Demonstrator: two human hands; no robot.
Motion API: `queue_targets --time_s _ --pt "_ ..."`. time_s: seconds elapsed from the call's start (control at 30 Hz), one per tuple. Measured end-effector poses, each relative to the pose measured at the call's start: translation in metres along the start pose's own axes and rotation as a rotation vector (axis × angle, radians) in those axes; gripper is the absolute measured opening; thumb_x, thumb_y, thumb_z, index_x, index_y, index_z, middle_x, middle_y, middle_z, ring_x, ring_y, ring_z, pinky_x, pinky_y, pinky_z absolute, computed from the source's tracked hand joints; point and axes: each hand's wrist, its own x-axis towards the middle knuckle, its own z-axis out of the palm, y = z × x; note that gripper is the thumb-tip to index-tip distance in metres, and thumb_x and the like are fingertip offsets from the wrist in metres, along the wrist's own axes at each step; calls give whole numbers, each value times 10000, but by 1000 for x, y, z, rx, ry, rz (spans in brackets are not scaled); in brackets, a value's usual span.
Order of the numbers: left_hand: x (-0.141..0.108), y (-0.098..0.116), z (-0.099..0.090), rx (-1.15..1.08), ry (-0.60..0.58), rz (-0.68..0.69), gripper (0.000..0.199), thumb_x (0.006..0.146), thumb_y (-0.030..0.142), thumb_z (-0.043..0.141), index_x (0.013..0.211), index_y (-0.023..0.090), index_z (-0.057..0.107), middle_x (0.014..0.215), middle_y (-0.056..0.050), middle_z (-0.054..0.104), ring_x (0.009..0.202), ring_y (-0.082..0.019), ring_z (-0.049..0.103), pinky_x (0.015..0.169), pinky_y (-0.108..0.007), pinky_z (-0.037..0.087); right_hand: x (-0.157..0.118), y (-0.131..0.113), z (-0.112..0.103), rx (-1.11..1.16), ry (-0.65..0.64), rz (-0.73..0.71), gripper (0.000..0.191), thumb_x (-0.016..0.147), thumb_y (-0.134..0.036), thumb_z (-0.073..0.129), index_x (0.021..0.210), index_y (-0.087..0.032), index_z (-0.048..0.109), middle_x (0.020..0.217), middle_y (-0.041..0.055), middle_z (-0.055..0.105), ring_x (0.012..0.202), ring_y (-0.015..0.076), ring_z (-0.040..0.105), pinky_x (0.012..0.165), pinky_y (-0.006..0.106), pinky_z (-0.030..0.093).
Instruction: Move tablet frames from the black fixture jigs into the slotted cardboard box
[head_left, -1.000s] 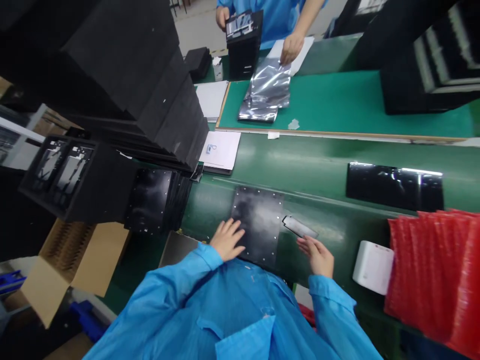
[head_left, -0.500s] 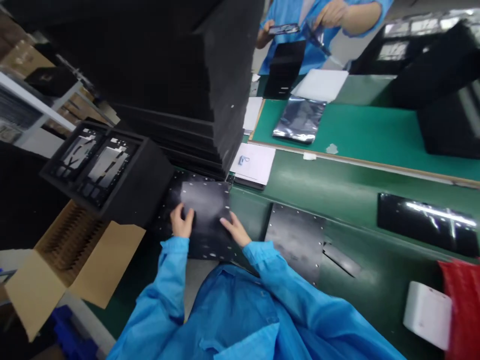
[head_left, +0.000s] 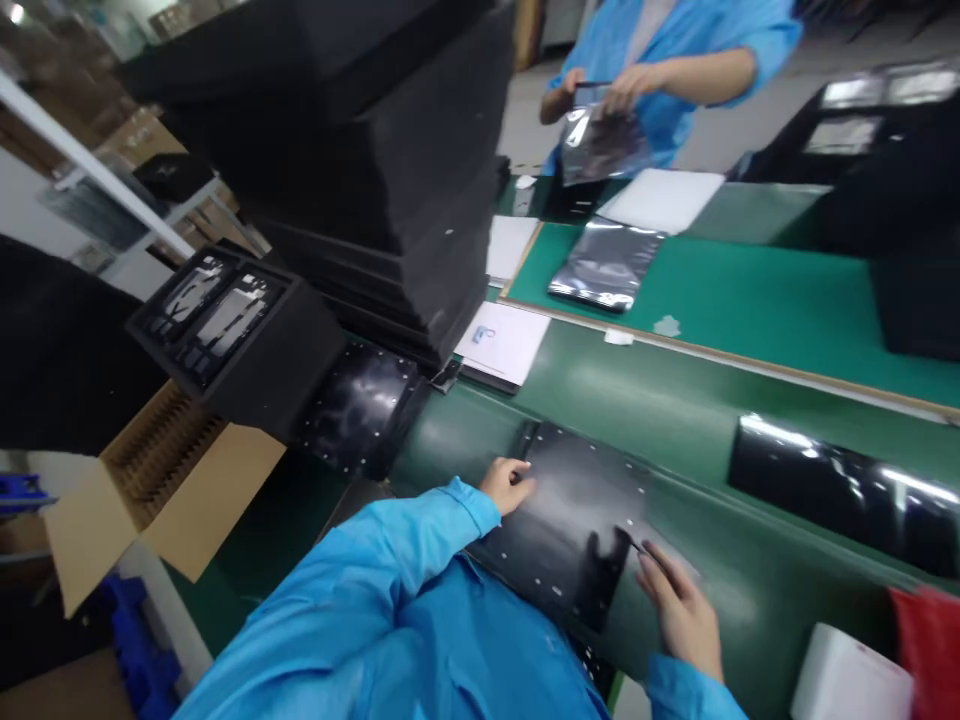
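Note:
A flat black panel with small light dots along its edges (head_left: 570,500) lies on the green bench in front of me. My left hand (head_left: 508,485) grips its left edge, thumb on top and fingers curled. Past the panel's right edge, my right hand (head_left: 679,600) pinches a thin dark tool (head_left: 636,545), whose tip reaches over that edge. What kind of tool it is, I cannot make out. Another dotted black panel stack (head_left: 360,405) sits to the left, untouched by either hand.
Tall black stack (head_left: 442,220) at back left; black tray with phone-like parts (head_left: 225,310) and open carton (head_left: 165,460) on the left. White papers (head_left: 506,340) behind. Glossy black strip (head_left: 840,490), white box (head_left: 851,675) at right. A person handles a silvery bag (head_left: 604,140) across the bench.
Both hands have left the left-hand panel stack and moved right to the other panel. A thin tool is now in my right hand. The person opposite now has both hands on the bag.

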Motion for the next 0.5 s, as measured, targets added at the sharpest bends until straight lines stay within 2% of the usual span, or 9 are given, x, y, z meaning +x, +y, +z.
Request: queue_targets --time_s 0.07,0.13,0.17,0.23,0.27,0.33,0.4,0.5 --pt "-15 10 14 213 -40 175 375 743 239 657 1116 194 661 1211 -101 587 1130 -243 558 1060 -398 421 9 -4 -20 18 30 -97 673 698 -636 588 1170 -155 600 1115 130 656 1033 294 620 890 416 511" --pt "-30 20 35 474 -124 341 440 786 318 623 1214 215 610 1306 -104 539 1244 -270 480 1112 -437 361 25 -3 -33 -148 41 -243 658 746 -633 542 1190 -149 582 1194 158 619 1155 338 546 978 499 439" --pt "-36 24 47 591 -171 378 486 804 369 605 1264 216 574 1360 -112 504 1290 -292 436 1123 -477 337 35 1 -36 -280 30 -316 638 763 -628 521 1180 -149 584 1240 171 593 1219 367 486 1014 551 383" --pt "-48 29 74 758 -246 341 622 809 473 591 1359 205 486 1481 -135 380 1381 -357 304 1127 -588 263 52 14 -39 -525 -8 -443 569 802 -589 477 1150 -153 589 1317 183 537 1293 404 388 1044 618 287" --pt "-52 30 86 821 -267 303 710 797 524 593 1405 195 431 1530 -150 296 1413 -393 219 1117 -645 213 58 22 -39 -604 -13 -491 532 822 -557 458 1142 -151 585 1321 189 531 1287 404 390 1038 621 284" --pt "-59 28 104 910 -295 242 875 756 598 614 1470 185 323 1575 -169 153 1434 -445 79 1085 -719 131 64 35 -39 -684 -19 -559 482 840 -491 447 1143 -135 566 1241 203 572 1179 374 491 979 561 372" --pt "-61 24 114 961 -301 229 989 713 640 640 1501 188 249 1583 -180 85 1430 -467 13 1070 -741 77 63 41 -40 -749 -95 -603 455 823 -446 485 1138 -127 560 1088 189 628 1001 326 581 868 465 454" --pt "-61 18 118 997 -292 237 1097 653 690 664 1511 174 214 1578 -201 60 1421 -485 -19 1062 -747 35 57 32 -42 -901 -258 -641 408 797 -372 540 1140 -153 568 982 139 647 879 277 608 778 383 469"
